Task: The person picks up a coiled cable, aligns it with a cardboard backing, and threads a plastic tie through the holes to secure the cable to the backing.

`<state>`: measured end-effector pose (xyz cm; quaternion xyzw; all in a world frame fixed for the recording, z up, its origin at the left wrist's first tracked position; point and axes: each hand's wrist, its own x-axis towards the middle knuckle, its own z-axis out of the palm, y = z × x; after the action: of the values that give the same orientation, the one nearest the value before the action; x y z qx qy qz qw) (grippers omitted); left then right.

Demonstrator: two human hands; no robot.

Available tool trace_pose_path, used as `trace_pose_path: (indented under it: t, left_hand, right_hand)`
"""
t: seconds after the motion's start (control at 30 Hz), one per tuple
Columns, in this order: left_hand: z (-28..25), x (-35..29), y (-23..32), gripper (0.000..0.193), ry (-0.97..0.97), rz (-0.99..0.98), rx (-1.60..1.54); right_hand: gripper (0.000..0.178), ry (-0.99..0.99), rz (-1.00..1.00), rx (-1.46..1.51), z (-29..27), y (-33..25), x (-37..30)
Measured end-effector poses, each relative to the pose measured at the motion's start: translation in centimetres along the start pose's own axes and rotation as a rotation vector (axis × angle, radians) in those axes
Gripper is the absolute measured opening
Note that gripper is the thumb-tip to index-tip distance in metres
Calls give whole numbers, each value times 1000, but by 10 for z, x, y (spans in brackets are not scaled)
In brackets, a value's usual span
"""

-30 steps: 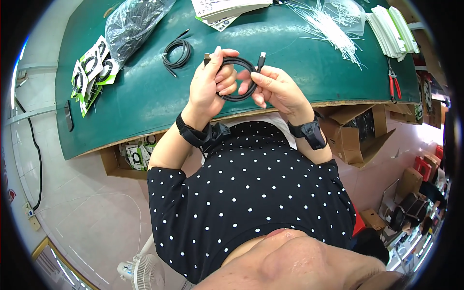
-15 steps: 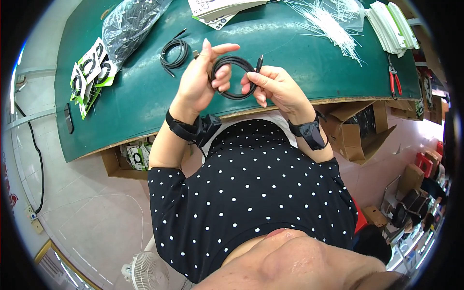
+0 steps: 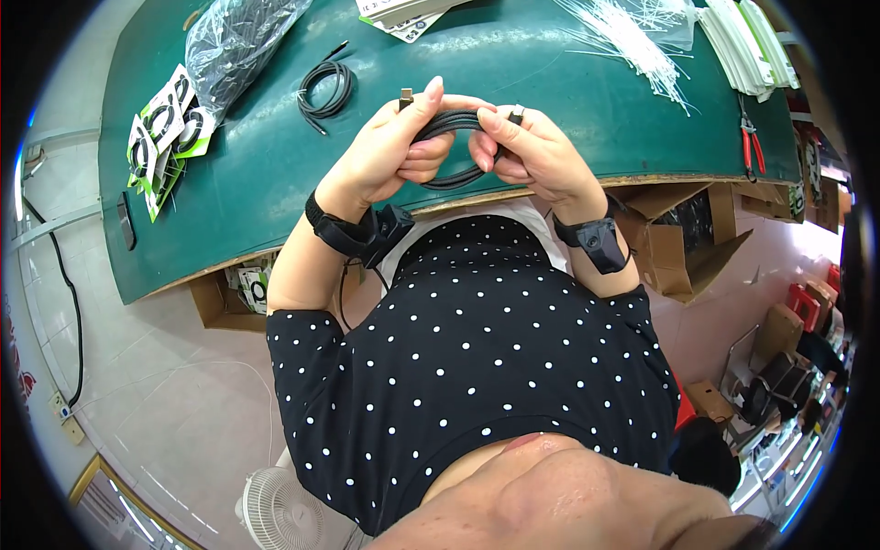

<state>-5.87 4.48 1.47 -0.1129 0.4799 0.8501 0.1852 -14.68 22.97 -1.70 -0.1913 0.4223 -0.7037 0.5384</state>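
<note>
Between my two hands is a coiled black cable (image 3: pixel 456 121), held up over the near edge of the green table. My left hand (image 3: pixel 396 142) is closed round the coil's left side, and a plug (image 3: pixel 406 94) sticks up by its thumb. On the other side my right hand (image 3: pixel 527 151) pinches the coil with thumb and fingers. A second plug (image 3: pixel 517 114) with a metal end shows above the right fingers. Another coiled black cable (image 3: pixel 325 92) lies on the table beyond my left hand.
On the green table (image 3: pixel 266 174) at left are carded cables (image 3: pixel 163 128) and a clear bag of dark items (image 3: pixel 234 55). White cable ties (image 3: pixel 632 46), card stacks (image 3: pixel 747 50) and red-handled pliers (image 3: pixel 752 147) lie at right. Open cardboard boxes (image 3: pixel 674 247) stand below the edge.
The right hand has shifted slightly right and grips the coil's upper right side. The plug at the right now shows its metal end, and the left plug points up. The hands have tilted the coil.
</note>
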Motion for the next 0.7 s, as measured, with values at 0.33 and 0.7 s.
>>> trace_pose_path:
  t: [0.33, 0.7]
  left_hand:
    - [0, 12, -8, 33, 71, 199, 79]
    - [-6, 19, -26, 25, 173, 309, -370]
  right_hand:
    - [29, 74, -4, -139, -2, -7, 2]
    - [23, 137, -156, 131, 0, 9, 8]
